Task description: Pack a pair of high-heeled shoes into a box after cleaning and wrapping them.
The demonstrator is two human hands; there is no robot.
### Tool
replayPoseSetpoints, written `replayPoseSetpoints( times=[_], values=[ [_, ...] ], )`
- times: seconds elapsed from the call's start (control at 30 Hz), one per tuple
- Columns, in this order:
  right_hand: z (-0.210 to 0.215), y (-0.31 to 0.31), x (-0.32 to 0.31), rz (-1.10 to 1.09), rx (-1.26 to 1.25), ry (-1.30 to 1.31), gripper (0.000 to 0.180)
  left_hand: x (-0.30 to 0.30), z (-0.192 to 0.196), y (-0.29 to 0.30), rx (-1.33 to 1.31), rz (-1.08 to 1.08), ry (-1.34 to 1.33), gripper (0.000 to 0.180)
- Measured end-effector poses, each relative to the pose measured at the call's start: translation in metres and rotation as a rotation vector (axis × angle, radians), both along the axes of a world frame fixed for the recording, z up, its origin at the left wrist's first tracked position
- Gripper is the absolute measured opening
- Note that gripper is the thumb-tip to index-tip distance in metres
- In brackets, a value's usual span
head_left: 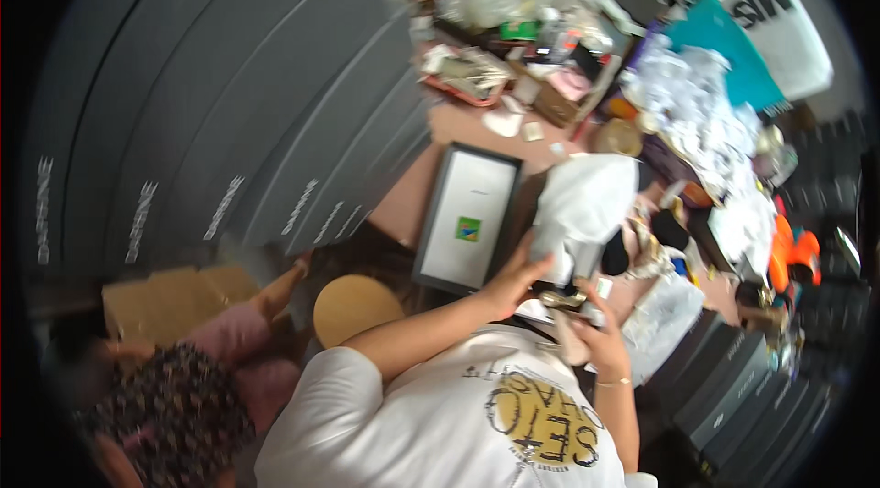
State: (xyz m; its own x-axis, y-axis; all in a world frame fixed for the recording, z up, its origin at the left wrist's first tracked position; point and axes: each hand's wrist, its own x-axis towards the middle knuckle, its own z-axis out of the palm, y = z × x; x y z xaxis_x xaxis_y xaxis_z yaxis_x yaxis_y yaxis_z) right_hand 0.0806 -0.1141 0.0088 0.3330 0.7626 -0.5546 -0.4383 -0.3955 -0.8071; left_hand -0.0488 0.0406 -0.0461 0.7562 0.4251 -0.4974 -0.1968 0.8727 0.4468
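Observation:
A crumpled piece of white tissue paper [591,195] bulges up in front of me over a dark box. My left hand [515,285] is closed at its lower left edge, fingers against the paper. Close by on the right, my right hand [600,330] grips a pale beige shoe [570,341] with a gold-coloured piece near its upper end. Fingers and blur hide part of the shoe. Left of my left hand lies a shallow dark-rimmed box lid [490,190], white inside, with a small green sticker [468,229].
Tall stacks of dark grey boxes [211,94] stand at the left, and more boxes [724,387] at the lower right. Clutter and white crumpled paper [692,103] cover the table [403,195]. A round stool [357,309] and another person [174,387] are at the lower left.

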Motion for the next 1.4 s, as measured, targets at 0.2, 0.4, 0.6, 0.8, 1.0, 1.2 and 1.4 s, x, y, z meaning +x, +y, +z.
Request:
replayPoseSetpoints(
  times=[0.2, 0.4, 0.6, 0.8, 1.0, 1.2, 1.4],
  values=[
    [0.013, -0.001, -0.029, 0.105, 0.108, -0.243, 0.112, 0.013, -0.025, 0.005, 0.001, 0.187, 0.163, 0.058],
    [0.075, 0.006, -0.036, 0.462, -0.045, -1.045, 0.11, 0.017, -0.004, -0.007, 0.262, 0.157, 0.106, 0.053],
    [0.036, -0.024, -0.048, 0.359, -0.078, -0.939, 0.088, 0.018, 0.024, -0.034, 0.204, -0.007, 0.042, 0.046],
    [0.02, -0.085, 0.0, 0.06, 0.036, -0.113, 0.047, -0.011, 0.011, -0.054, 0.795, -0.402, 0.185, 0.037],
    [0.03, -0.113, 0.015, -0.056, 0.187, 0.251, 0.05, 0.009, 0.055, -0.04, 1.799, 0.053, 0.712, 0.035],
    [0.067, -0.095, -0.015, 0.169, 0.32, -0.317, 0.078, 0.035, 0.086, -0.047, 1.697, 0.165, 0.308, 0.043],
    [0.039, -0.027, -0.02, 0.242, 0.071, -1.149, 0.069, 0.023, 0.119, -0.05, 1.715, -0.018, 0.085, 0.029]
  ],
)
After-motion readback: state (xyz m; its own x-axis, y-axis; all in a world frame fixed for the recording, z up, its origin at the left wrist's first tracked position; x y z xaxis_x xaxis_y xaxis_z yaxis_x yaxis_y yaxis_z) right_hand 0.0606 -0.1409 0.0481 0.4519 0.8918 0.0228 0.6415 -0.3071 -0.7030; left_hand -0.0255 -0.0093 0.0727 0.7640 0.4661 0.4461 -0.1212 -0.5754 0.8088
